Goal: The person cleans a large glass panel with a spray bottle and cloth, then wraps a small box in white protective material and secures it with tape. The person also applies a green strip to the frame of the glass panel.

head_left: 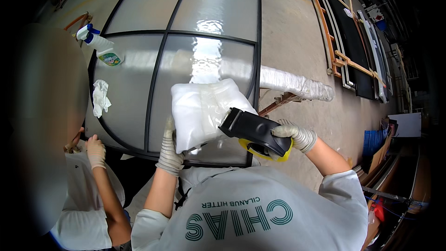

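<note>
- Black-framed glazed panel (144, 9): lies flat; carries the items at left.
- White padded bundle (189, 109): over the panel's near right corner; contact with the panel cannot be determined.
- Black tape dispenser (253, 132): front end at the bundle's right half.
- Spray bottle (101, 45): at the panel's left edge.
- Right hand (296, 135), gloved: fingers closed around the dispenser.
- Left hand (170, 153), gloved: at the bundle's left edge; fingers partly hidden, opening cannot be determined.
- Crumpled tissue (100, 98): near the panel's left edge.
</note>
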### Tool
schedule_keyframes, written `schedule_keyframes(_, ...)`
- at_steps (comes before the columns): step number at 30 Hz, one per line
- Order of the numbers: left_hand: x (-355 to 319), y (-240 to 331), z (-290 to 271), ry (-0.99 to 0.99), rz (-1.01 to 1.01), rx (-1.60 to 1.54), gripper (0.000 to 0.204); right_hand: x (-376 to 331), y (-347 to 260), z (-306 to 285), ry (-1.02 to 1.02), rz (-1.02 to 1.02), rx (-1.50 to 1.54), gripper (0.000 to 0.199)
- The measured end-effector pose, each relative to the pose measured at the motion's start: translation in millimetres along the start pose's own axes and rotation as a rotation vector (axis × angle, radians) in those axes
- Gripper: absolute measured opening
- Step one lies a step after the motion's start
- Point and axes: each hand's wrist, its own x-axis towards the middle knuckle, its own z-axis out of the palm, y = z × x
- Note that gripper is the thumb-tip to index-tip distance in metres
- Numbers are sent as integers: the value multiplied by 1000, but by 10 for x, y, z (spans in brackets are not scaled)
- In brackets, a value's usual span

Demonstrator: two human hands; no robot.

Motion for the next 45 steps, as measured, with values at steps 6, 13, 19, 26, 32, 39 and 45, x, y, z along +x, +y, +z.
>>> schedule_keyframes(6,108,-245,5,40,-141,133,78,-64,88,29,205,-49,-256,46)
schedule_keyframes(13,269,-637,195,23,0,-225,74,-327,70,180,216,-147,55,57)
schedule_keyframes(19,281,-488,303,5,64,-322,78,-730,390,-173,239,-68,-356,53)
schedule_keyframes(26,227,-507,332,-28,-40,-218,75,-223,419,-331,382,-40,-313,35)
schedule_keyframes(32,167,-319,475,68,-133,-215,70,148,-18,-29,405,-129,-729,46)
schedule_keyframes(39,145,-318,508,33,-122,-321,63,121,-135,-28,523,-63,-1035,60)
schedule_keyframes(45,206,-307,371,48,-155,-426,59,472,-27,263,648,-188,-1207,60)
